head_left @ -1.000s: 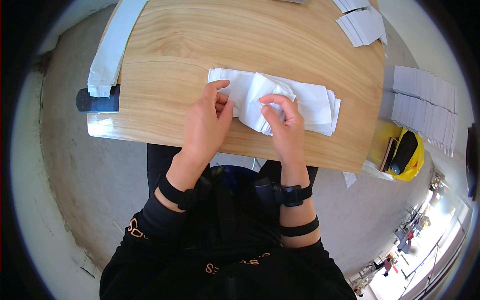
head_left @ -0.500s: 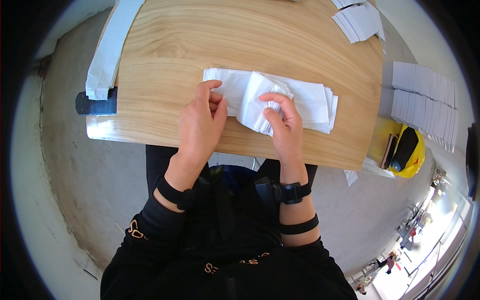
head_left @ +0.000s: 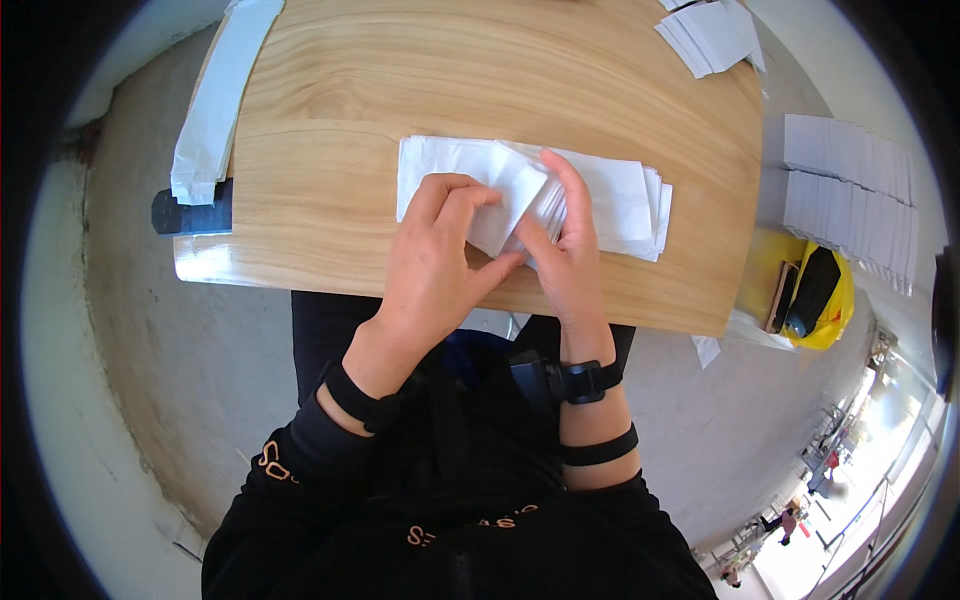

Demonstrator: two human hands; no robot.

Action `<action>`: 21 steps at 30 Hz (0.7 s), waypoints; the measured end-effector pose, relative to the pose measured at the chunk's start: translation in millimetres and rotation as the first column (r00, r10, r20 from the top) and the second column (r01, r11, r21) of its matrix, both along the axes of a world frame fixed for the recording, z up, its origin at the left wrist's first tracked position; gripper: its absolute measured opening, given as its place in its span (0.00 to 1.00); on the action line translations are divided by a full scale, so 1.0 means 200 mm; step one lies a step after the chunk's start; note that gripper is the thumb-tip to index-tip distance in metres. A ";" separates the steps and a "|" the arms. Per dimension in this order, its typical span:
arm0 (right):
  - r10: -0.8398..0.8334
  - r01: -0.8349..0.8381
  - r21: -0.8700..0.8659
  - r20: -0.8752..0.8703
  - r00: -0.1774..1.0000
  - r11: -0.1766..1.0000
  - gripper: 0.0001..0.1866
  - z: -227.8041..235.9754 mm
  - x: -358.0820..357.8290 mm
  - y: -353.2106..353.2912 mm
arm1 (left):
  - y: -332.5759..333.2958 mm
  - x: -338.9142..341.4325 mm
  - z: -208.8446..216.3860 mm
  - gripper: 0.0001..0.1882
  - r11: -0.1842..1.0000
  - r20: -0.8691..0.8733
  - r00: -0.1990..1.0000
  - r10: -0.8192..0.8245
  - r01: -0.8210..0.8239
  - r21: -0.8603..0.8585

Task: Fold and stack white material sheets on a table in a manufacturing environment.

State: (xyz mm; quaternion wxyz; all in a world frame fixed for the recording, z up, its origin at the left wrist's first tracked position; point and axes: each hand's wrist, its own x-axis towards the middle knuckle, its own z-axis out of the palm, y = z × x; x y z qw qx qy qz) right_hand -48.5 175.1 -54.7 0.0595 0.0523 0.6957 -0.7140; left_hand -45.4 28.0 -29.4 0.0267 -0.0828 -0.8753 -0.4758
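Head view: sheets (head_left: 521,180) in left fingers (head_left: 460,192), right fingers (head_left: 573,187); table edge (head_left: 660,325) near, bare wood (head_left: 420,75) beyond.

1 yellow bag (head_left: 838,318) at right, a black item (head_left: 822,275) in it — possibly a pouch; pale scrap (head_left: 706,350) over grey floor (head_left: 680,430).

A wood-grained counter (head_left: 340,170) stands on a grey floor (head_left: 200,390), with a pale wall (head_left: 60,330) at left and bright light (head_left: 893,400) lower right.

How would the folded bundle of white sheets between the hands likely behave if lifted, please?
The folded bundle is probably light and floppy, since its layers look thin. They may slide apart, as their edges fan out beside the right hand.
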 end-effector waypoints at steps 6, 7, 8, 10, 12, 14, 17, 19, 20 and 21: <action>0.007 -0.001 0.073 -0.087 0.996 0.997 0.32 0.00 0.00 -0.01 | -0.03 0.00 -0.05 0.14 0.990 0.112 0.993 0.033 -0.048 0.134; 0.005 0.002 0.072 -0.087 0.996 0.997 0.32 0.00 0.00 -0.01 | -0.04 0.00 -0.05 0.11 0.981 0.185 0.982 0.028 -0.063 0.184; 0.002 0.003 0.064 -0.074 0.997 0.998 0.31 0.01 0.01 -0.01 | -0.05 0.00 -0.04 0.11 0.981 0.185 0.982 0.027 -0.061 0.183; -0.002 0.005 0.054 -0.060 0.998 0.999 0.30 0.01 0.01 -0.01 | -0.06 0.00 -0.03 0.06 0.941 0.314 0.948 0.047 -0.147 0.303; -0.001 0.001 -0.007 -0.008 1.000 1.000 0.27 -0.01 0.01 -0.01 | -0.06 0.01 -0.04 0.06 0.911 0.364 0.930 0.053 -0.194 0.364; -0.005 0.005 0.002 -0.023 1.000 1.000 0.26 -0.03 0.02 -0.01 | -0.06 0.01 -0.04 0.07 0.874 0.415 0.908 0.056 -0.245 0.419; -0.013 0.015 0.030 -0.062 0.998 0.999 0.25 -0.03 0.02 -0.01 | -0.07 0.01 -0.05 0.08 0.858 0.477 0.877 0.049 -0.282 0.429; -0.018 0.022 0.050 -0.087 0.996 0.999 0.25 -0.03 0.02 -0.01 | -0.08 0.01 -0.05 0.08 0.858 0.467 0.884 0.028 -0.260 0.442; -0.015 0.022 0.079 -0.092 0.996 0.997 0.22 -0.04 0.02 -0.01 | -0.09 0.01 -0.05 0.08 0.858 0.466 0.884 0.028 -0.260 0.442; -0.011 0.022 0.109 -0.096 0.995 0.994 0.21 -0.04 0.02 -0.01 | -0.09 0.01 -0.05 0.08 0.871 0.453 0.891 0.025 -0.241 0.427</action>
